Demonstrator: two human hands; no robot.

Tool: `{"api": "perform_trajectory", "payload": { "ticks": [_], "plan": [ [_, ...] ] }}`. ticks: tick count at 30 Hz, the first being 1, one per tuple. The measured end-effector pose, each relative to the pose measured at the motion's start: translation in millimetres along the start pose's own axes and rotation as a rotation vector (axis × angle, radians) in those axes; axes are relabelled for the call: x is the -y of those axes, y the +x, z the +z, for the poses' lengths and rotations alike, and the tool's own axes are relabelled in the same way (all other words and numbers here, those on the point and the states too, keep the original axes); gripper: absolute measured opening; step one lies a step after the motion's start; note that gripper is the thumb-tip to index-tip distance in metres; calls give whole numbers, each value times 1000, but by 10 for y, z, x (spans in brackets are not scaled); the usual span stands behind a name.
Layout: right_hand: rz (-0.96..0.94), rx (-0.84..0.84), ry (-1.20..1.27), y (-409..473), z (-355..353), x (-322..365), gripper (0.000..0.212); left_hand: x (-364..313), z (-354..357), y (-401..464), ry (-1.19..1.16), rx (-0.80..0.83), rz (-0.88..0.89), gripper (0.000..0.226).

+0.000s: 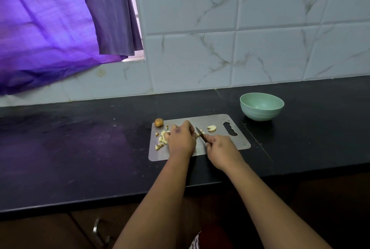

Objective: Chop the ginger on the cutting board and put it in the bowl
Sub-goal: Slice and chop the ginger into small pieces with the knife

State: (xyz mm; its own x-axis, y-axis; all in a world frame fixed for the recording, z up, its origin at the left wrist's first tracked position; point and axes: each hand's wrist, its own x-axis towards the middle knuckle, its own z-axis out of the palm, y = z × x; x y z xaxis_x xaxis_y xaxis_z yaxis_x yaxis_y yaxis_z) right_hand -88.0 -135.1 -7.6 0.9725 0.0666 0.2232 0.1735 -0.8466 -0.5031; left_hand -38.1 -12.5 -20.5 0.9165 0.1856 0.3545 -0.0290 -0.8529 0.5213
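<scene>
A grey steel cutting board (220, 122) lies on the black counter. My left hand (181, 138) rests at its middle, fingers curled down onto a ginger piece that the hand mostly hides. My right hand (219, 148) grips a small dark-handled knife (201, 133), its blade pointing up-left beside my left fingers. Chopped pale ginger bits (161, 138) lie scattered on the board's left side. Larger ginger slices (211, 128) sit right of the blade. A brown unpeeled ginger knob (158, 122) sits at the board's far left corner. A light green bowl (261, 106), empty, stands beyond the board's right end.
The black counter (80, 148) runs left and right, backed by a white marbled tile wall (240, 48). A purple curtain (50, 28) hangs at the upper left. A cabinet handle (96, 226) shows below the counter edge.
</scene>
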Motion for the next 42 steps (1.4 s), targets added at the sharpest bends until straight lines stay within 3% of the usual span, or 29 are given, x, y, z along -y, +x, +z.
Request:
{"api": "perform_trajectory", "payload": {
  "ticks": [6,13,20,22,25,28,33,36,42],
  "plan": [
    [11,1,-18,39,53,20,33,4,11,8,7,-4,10,4],
    [108,210,-249,235,-203,231,21,21,43,9,-1,14,-18,4],
    [3,435,-439,39,-734,169,35,57,21,16,26,-37,-35,7],
    [1,368,-292,-26,-846,100,34,34,-19,-11,40,-78,-31,10],
    [90,93,118,62,-723,-89,33,4,-27,-24,49,-110,25,17],
    [128,-109,340,214,-399,-221,35,4,15,-9,109,-101,116,24],
    [-11,-385,427,277,37,-285,36,-42,108,67,133,49,272,37],
    [-38,-429,419,316,68,-308,36,-89,130,109,187,163,331,33],
    [-11,-429,451,336,79,-392,37,-101,86,100,354,37,238,20]
  ]
}}
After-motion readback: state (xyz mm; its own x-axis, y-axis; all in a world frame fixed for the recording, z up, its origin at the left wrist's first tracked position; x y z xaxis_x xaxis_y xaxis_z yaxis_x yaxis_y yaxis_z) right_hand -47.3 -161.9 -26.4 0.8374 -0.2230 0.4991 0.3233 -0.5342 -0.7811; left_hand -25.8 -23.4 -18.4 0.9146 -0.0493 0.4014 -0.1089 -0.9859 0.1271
